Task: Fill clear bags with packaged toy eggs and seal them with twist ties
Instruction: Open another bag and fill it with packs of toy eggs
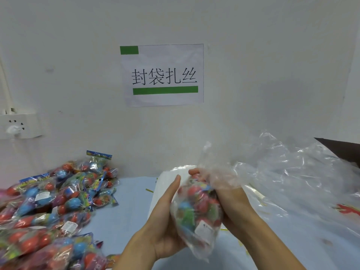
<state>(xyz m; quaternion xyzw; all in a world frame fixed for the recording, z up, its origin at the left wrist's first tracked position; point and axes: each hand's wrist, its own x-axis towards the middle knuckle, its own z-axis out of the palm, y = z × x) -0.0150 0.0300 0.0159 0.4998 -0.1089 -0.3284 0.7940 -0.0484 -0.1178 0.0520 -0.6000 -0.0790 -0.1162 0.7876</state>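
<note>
- Nearest the camera, the left hand [165, 217] cups the side and bottom of a clear bag [196, 217] from the left, palm against the plastic, fingers nearly straight and pointing up along it.
- The bag is held upright between both hands above the counter [124, 215]; it is packed with toy eggs [194, 207] in red, blue and green, and a white label shows on its lower front.
- The right hand [228, 197] grips the bag from the right, its fingers curled over the bag's upper part where the loose plastic neck [206, 152] rises above the eggs; the neck stands up, untied.
- To the left, a heap of packaged toy eggs [50, 207] lies on the counter, well apart from the held bag.
- A few thin yellow twist ties [149, 190] lie on the counter just beyond the left hand.
- To the right, a crumpled mass of clear plastic [292, 176] spreads over the counter behind the right hand.
- Farthest off, a paper sign [162, 75] with black characters and green bars is fixed on the white wall, and a wall socket [19, 125] sits at the left edge.
</note>
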